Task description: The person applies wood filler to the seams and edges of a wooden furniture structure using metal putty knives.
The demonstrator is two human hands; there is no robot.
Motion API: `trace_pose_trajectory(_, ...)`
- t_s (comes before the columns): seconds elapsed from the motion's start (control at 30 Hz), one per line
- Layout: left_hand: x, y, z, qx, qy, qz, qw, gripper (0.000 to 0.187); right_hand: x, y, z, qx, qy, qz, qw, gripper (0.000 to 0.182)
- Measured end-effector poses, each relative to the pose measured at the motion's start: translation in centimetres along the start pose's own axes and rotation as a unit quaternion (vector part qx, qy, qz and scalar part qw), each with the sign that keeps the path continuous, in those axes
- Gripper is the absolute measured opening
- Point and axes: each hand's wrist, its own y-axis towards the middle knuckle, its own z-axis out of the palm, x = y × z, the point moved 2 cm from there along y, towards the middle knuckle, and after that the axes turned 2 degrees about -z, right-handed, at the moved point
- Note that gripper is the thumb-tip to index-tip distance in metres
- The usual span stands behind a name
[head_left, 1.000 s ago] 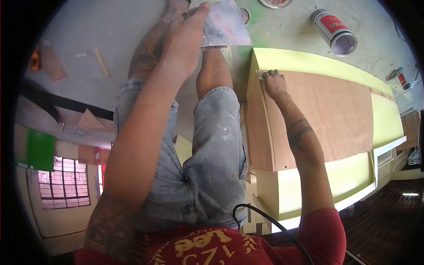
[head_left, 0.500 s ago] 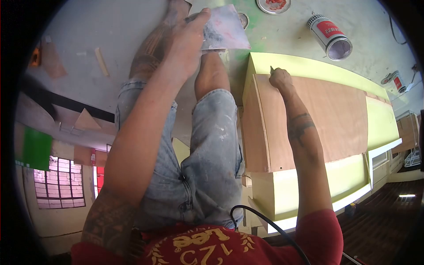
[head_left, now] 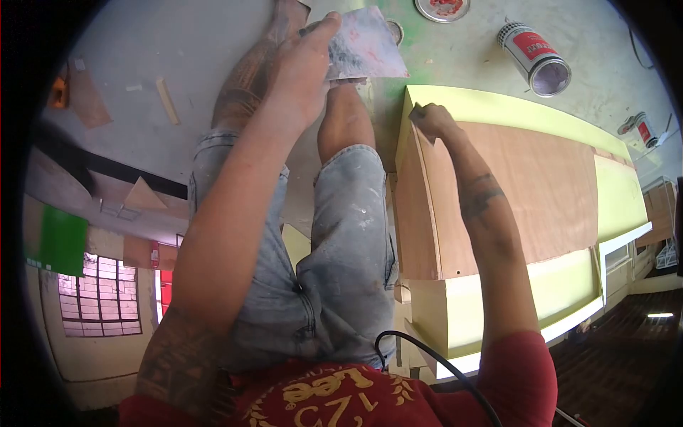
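My left hand [head_left: 302, 64] holds up a square, pale putty board [head_left: 370, 44] by its edge, the thumb on top. Grey and pinkish smears cover the board's face. My right hand [head_left: 437, 121] is closed around a small dark putty knife [head_left: 419, 112]. Its blade is at the near corner of a cabinet, where the bare plywood panel [head_left: 526, 185] meets the pale yellow-green border [head_left: 491, 107]. Part of the knife is hidden by the fingers.
Beyond the cabinet a tin can [head_left: 537, 60] with a red label lies on its side, near a round lid [head_left: 445, 8] with reddish paste. A smaller can [head_left: 646, 132] lies farther right. Wood strips [head_left: 167, 101] are on the floor at left. A black cable [head_left: 427, 349] crosses my shirt.
My right hand has moved left along the panel's top edge to the cabinet corner, and the knife blade has turned, showing more of itself. My left hand still holds the board.
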Motion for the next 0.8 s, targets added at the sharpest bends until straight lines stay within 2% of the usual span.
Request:
trace_pose_trajectory(0.03,0.1,0.2,0.0,0.017,-0.013,-0.011,1.000,0.047,-1.1,0.0,-0.4,0.009,0.029,0.007,1.000,0.030)
trace_pose_trajectory(0.1,0.1,0.0,0.2,0.034,-0.038,-0.030,0.998,0.046,-2.9,-1.1,-0.2,-0.027,0.002,-0.037,0.999,0.029)
trace_pose_trajectory(0.2,-0.3,-0.6,0.9,-0.007,-0.055,-0.046,0.997,0.044,-3.8,-3.0,1.2,-0.086,-0.054,-0.077,0.992,0.023)
trace_pose_trajectory(0.27,0.7,0.7,-0.6,0.022,0.017,0.015,0.999,0.042,-3.3,-4.0,1.8,-0.130,-0.095,-0.121,0.979,0.022)
trace_pose_trajectory(0.3,0.3,0.5,-0.5,0.035,0.053,0.044,0.997,0.040,-3.0,-4.1,2.2,-0.107,-0.105,-0.107,0.983,0.023)
trace_pose_trajectory(0.4,-0.4,-0.1,0.4,0.005,-0.028,-0.034,0.999,0.039,-2.2,-4.2,3.5,-0.100,-0.147,-0.086,0.980,0.026)
trace_pose_trajectory(0.5,0.5,0.5,-0.2,0.036,-0.019,0.004,0.999,0.038,-1.8,-4.6,5.4,-0.126,-0.157,-0.076,0.976,0.029)
trace_pose_trajectory(0.6,0.2,0.4,0.1,0.025,-0.024,-0.001,0.999,0.038,-2.2,-5.5,7.1,-0.194,-0.117,-0.089,0.970,0.030)
trace_pose_trajectory(0.7,-0.8,-0.1,1.1,-0.035,-0.053,-0.037,0.997,0.036,-2.4,-5.9,6.0,-0.133,-0.123,-0.082,0.980,0.031)
trace_pose_trajectory(0.8,-1.5,0.0,0.6,0.013,-0.052,-0.051,0.997,0.040,-1.5,-5.6,2.0,-0.003,-0.115,-0.073,0.991,0.030)
